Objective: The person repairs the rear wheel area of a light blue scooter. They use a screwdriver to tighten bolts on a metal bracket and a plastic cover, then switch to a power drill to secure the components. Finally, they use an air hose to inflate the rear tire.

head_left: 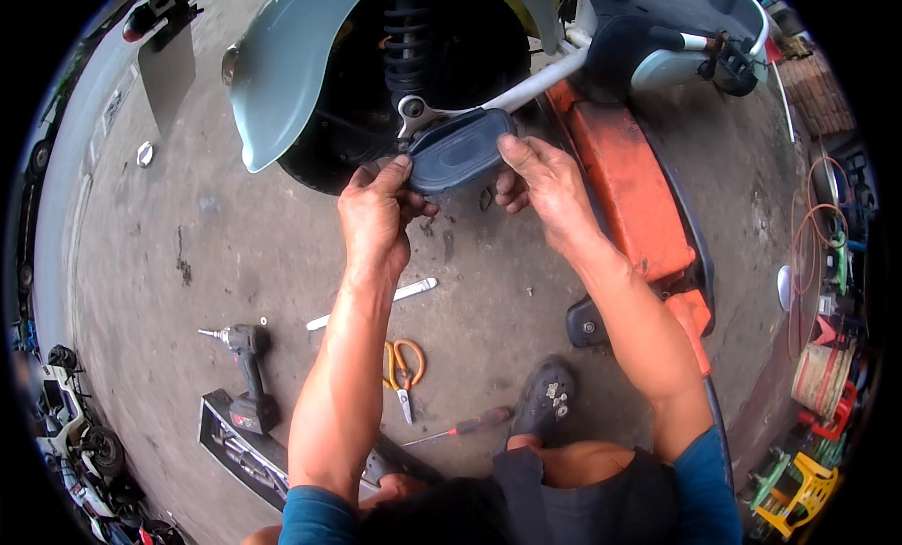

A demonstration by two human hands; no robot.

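Observation:
My left hand (376, 207) pinches the left end of a dark, oval, shallow cover-like piece (458, 155) between thumb and fingers. At its right end, my right hand (545, 183) grips the same piece with the thumb on top. The piece has a raised rim and oval ridges on its face. Just beyond it stands a scooter's dark wheel area, with a black coil spring (408, 38) and a pale grey-green fender (291, 70). The piece overlaps the spring's lower mount in view; whether they touch, I cannot tell.
On the floor lie a silver bar (413, 289), orange-handled scissors (404, 376), a screwdriver (481, 421) and a cordless drill (249, 371) by an open tool case (221, 432). A long orange metal body (629, 188) stands right. My shoe (545, 399) is near the screwdriver.

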